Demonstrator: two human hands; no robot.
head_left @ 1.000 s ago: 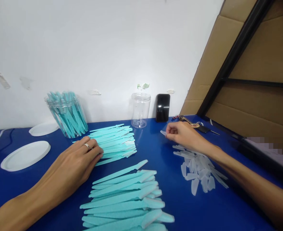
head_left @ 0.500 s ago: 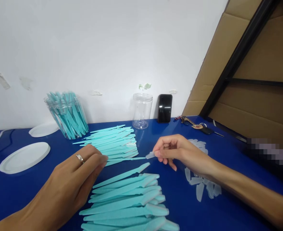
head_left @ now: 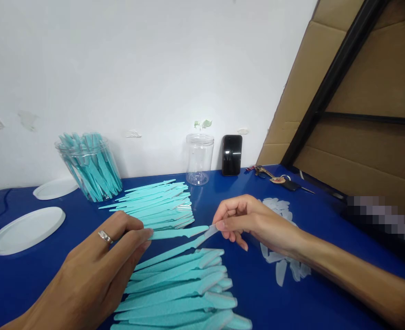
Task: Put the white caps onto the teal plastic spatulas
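Note:
My left hand (head_left: 101,266), with a ring on one finger, pinches the handle end of a teal eyebrow razor (head_left: 178,233). The razor points right, its flat side showing. Between thumb and forefinger, my right hand (head_left: 248,217) grips a small translucent blade cap (head_left: 210,230). Cap and razor tip meet or overlap in view; whether the tip is inside the cap I cannot tell. Below them lies a pile of teal razors (head_left: 178,293), several with clear caps on their blades. Another spread of razors (head_left: 157,199) lies behind. Loose caps (head_left: 281,271) are scattered under and beyond my right forearm.
A clear jar full of razors (head_left: 92,172) stands at the back left, near two white lids (head_left: 26,231). Against the wall are an open clear jar (head_left: 199,160) and a phone (head_left: 232,156). Keys (head_left: 276,179) lie right of it, before cardboard (head_left: 357,156) and a black frame.
The razor in my left hand has turned from nearly edge-on to flat side showing. Its tip and the cap in my right hand stay close together. The whole view has shifted slightly.

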